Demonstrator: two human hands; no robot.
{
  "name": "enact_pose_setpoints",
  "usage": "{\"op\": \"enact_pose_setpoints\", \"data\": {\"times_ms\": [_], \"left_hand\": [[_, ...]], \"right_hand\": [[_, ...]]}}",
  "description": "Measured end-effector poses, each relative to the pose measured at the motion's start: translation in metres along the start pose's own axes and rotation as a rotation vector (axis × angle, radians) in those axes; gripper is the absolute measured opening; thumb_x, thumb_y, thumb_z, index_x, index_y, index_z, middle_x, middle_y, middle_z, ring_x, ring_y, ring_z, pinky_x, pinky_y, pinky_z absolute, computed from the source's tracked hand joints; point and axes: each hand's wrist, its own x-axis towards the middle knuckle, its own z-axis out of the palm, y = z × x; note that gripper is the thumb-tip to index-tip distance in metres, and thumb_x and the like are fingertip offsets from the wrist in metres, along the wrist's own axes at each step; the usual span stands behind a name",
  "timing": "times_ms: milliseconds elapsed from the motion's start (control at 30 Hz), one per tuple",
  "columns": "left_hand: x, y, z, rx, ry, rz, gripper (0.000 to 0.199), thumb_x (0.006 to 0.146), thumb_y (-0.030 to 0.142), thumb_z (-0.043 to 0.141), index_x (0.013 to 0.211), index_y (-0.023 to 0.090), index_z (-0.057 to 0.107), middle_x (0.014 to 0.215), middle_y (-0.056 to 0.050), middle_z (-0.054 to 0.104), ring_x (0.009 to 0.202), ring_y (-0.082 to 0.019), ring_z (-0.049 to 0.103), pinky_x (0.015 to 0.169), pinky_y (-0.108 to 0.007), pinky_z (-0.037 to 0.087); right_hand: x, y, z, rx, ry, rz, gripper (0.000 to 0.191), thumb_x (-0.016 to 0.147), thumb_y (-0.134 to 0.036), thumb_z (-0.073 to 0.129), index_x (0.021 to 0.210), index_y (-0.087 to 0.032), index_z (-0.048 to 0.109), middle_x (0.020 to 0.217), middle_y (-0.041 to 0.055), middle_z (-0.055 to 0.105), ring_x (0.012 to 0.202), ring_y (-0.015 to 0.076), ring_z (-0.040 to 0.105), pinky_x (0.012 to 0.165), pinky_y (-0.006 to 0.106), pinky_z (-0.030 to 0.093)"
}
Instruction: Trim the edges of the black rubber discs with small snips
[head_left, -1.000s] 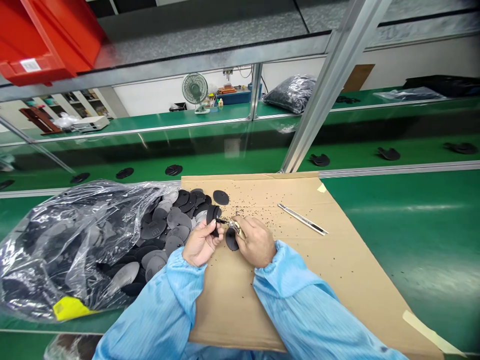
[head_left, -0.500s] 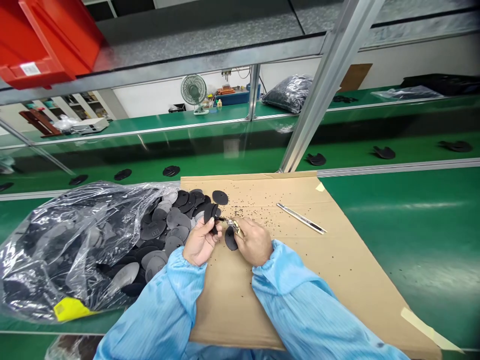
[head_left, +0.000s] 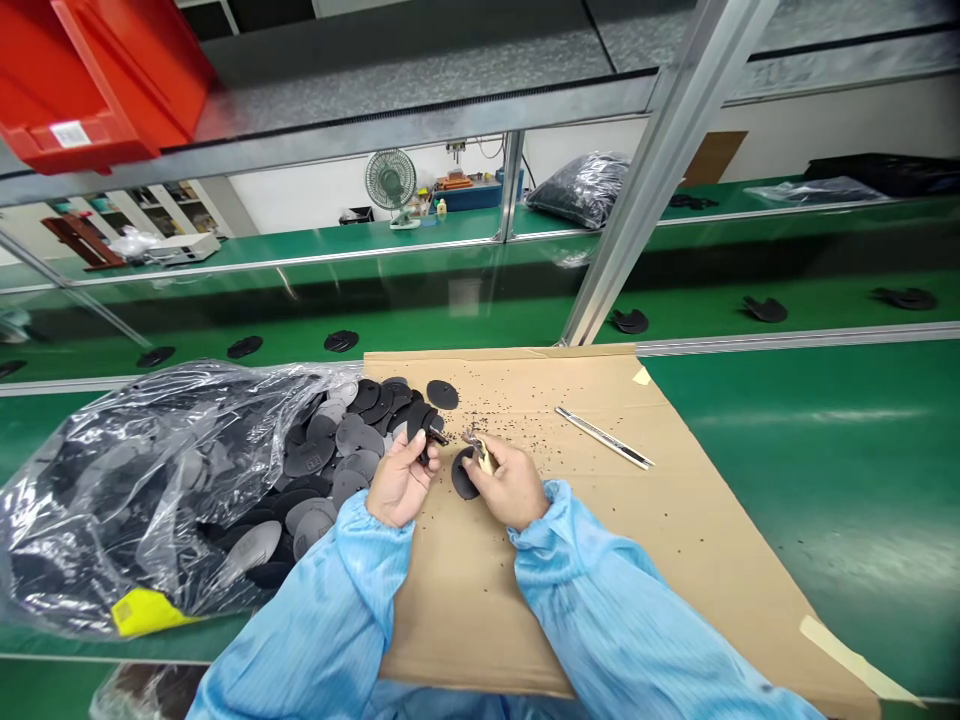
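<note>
My left hand (head_left: 396, 487) is closed on a black disc (head_left: 434, 434), pinched edge-up between thumb and fingers. In my right hand (head_left: 514, 487) is a pair of nippers (head_left: 484, 458) with cream handles, its metal jaws just right of the disc and apart from it. Below the nippers another black disc (head_left: 463, 483) lies on the cardboard sheet (head_left: 600, 560). To the left, a heap of black and grey discs (head_left: 307, 458) spills from a clear plastic bag (head_left: 150, 480). One more loose disc (head_left: 442, 394) rests beyond my hands.
Tiny black scraps (head_left: 517, 425) are scattered over the cardboard. A white pen-like stick (head_left: 604, 437) lies at the right. A metal post (head_left: 660, 180) rises behind the cardboard, and a green belt (head_left: 450, 300) carries several black pieces. A red bin (head_left: 105, 90) sits on the upper shelf.
My right hand has drawn the nippers slightly right, off the disc in my left hand. My left hand has tilted that disc a little.
</note>
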Motion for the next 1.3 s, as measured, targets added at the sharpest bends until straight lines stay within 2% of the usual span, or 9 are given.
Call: {"op": "enact_pose_setpoints", "data": {"times_ms": [133,233,333,467,600,733,1000,1300], "left_hand": [[0.001,0.001,-0.002,-0.011,-0.028,0.009,0.022,0.075,0.010,0.068,0.090,0.018,0.055,0.082,0.000,0.062,0.057,-0.007,0.055,0.046,-0.017,0.042],[0.001,0.003,-0.002,0.015,-0.070,0.025,0.021,0.077,0.011,0.065,0.093,0.019,0.055,0.084,-0.002,0.064,0.073,-0.014,0.063,0.062,-0.025,0.051],[0.000,0.005,0.001,0.074,-0.076,0.031,0.025,0.077,0.011,0.065,0.098,0.019,0.056,0.087,-0.005,0.065,0.084,-0.019,0.065,0.072,-0.031,0.053],[0.000,0.007,0.001,0.103,-0.045,-0.007,0.034,0.075,0.011,0.066,0.107,0.020,0.056,0.086,-0.003,0.063,0.066,-0.012,0.060,0.056,-0.022,0.048],[0.001,0.006,-0.002,0.067,-0.046,-0.066,0.027,0.074,0.012,0.067,0.100,0.018,0.059,0.081,-0.001,0.057,0.056,-0.007,0.050,0.046,-0.017,0.037],[0.001,0.005,-0.003,0.059,-0.123,-0.119,0.028,0.075,0.012,0.064,0.102,0.017,0.061,0.072,0.000,0.052,0.049,-0.006,0.042,0.043,-0.017,0.032],[-0.001,0.003,-0.003,0.134,-0.137,-0.129,0.028,0.074,0.015,0.063,0.102,0.017,0.062,0.065,0.001,0.049,0.045,-0.006,0.039,0.042,-0.018,0.031],[-0.001,0.003,-0.004,0.165,-0.136,-0.117,0.028,0.073,0.017,0.064,0.101,0.017,0.063,0.064,0.001,0.049,0.045,-0.006,0.038,0.042,-0.018,0.031]], "right_hand": [[0.000,-0.001,0.000,-0.074,0.028,-0.020,0.022,0.079,-0.022,0.054,0.098,-0.020,0.064,0.082,0.0031,0.066,0.080,0.0202,0.060,0.074,0.031,0.045],[-0.001,-0.003,0.000,-0.112,0.017,-0.062,0.022,0.079,-0.020,0.054,0.099,-0.020,0.064,0.089,0.0041,0.067,0.086,0.0207,0.060,0.078,0.031,0.046],[-0.001,-0.004,0.001,-0.141,-0.012,-0.086,0.022,0.080,-0.019,0.053,0.099,-0.020,0.063,0.091,0.0045,0.067,0.087,0.0203,0.060,0.079,0.031,0.046],[-0.003,-0.003,0.001,-0.186,-0.034,-0.095,0.026,0.081,-0.019,0.052,0.104,-0.020,0.062,0.097,0.0057,0.066,0.090,0.0207,0.060,0.081,0.031,0.046],[-0.005,-0.002,0.003,-0.300,-0.057,-0.157,0.030,0.082,-0.020,0.051,0.111,-0.018,0.060,0.096,0.0076,0.065,0.089,0.0214,0.060,0.081,0.031,0.047],[-0.006,-0.002,0.005,-0.419,-0.135,-0.238,0.037,0.081,-0.019,0.051,0.117,-0.015,0.058,0.093,0.0091,0.063,0.087,0.0224,0.058,0.081,0.032,0.046],[-0.005,-0.012,0.000,-0.490,-0.299,-0.218,0.042,0.078,-0.016,0.052,0.121,-0.018,0.056,0.093,0.0067,0.063,0.084,0.0204,0.057,0.078,0.030,0.044],[-0.005,-0.020,-0.003,-0.556,-0.347,-0.186,0.044,0.078,-0.015,0.054,0.122,-0.019,0.056,0.092,0.0060,0.064,0.084,0.0211,0.058,0.076,0.029,0.043]]}}
